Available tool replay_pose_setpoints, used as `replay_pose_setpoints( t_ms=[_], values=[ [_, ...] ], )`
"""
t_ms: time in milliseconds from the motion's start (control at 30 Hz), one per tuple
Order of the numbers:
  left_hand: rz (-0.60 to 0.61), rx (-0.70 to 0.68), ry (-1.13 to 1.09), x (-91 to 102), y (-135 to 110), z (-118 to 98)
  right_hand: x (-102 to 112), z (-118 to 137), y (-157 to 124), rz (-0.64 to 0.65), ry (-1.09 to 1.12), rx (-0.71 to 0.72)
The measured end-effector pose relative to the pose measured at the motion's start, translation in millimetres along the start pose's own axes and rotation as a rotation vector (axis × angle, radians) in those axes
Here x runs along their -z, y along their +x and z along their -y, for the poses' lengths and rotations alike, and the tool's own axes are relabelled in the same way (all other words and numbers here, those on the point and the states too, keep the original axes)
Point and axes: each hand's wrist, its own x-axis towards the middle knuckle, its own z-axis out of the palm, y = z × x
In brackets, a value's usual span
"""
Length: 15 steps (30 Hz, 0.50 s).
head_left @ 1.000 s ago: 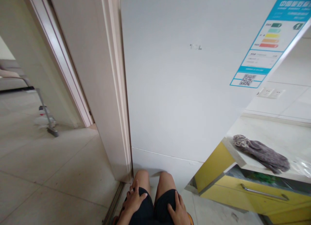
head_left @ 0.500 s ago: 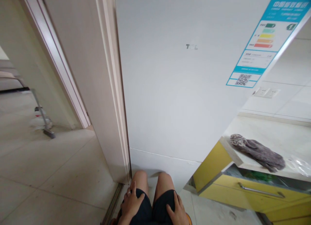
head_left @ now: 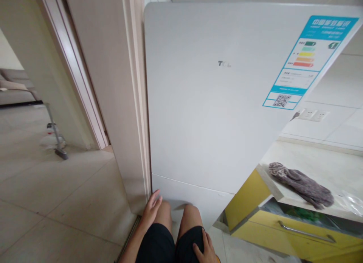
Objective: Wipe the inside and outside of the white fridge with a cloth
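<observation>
A tall pale refrigerator [head_left: 210, 134] with a TCL logo and a blue energy label [head_left: 312, 62] stands right in front of my knees. My left hand [head_left: 151, 210] is raised beside my left knee, fingers stretched out toward the lower left edge of the refrigerator; whether the fingertips touch it I cannot tell. Nothing is in that hand. On my right thigh, over dark shorts [head_left: 188, 242], rests my right hand [head_left: 205, 248], its fingers spread and holding nothing.
Grey knitted gloves [head_left: 304, 183] lie on the white counter [head_left: 317, 157] at right, above a partly open yellow drawer [head_left: 297, 225]. A door frame [head_left: 127, 104] borders the refrigerator's left side. Farther left, a broom [head_left: 58, 142] leans near a wall.
My left hand has lifted off the left thigh and moved forward to the refrigerator's lower left side. The right hand stays on the thigh. My view has tilted up slightly.
</observation>
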Motion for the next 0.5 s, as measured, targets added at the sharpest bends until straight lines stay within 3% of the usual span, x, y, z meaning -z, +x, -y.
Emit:
replay_pose_setpoints(
  t_ms=[100, 233, 300, 400, 500],
  values=[
    [-0.210, -0.322, -0.453, 23.8, 27, -65, -13, -11, 9, -0.031, 0.005, -0.015],
    [-0.369, -0.540, -0.611, 60.1, 66, -138, -20, -20, 13, -0.036, 0.081, 0.029],
    [-0.358, -0.554, -0.586, 73.5, 84, -156, -20, -21, 12, -0.043, 0.139, 0.027],
    [-0.342, -0.534, -0.553, 83.3, 104, -165, -12, -20, 8, -0.030, 0.263, 0.005],
    [-0.334, -0.506, -0.522, 85.1, 115, -165, 17, -16, 5, 0.043, 0.486, -0.030]
  ],
)
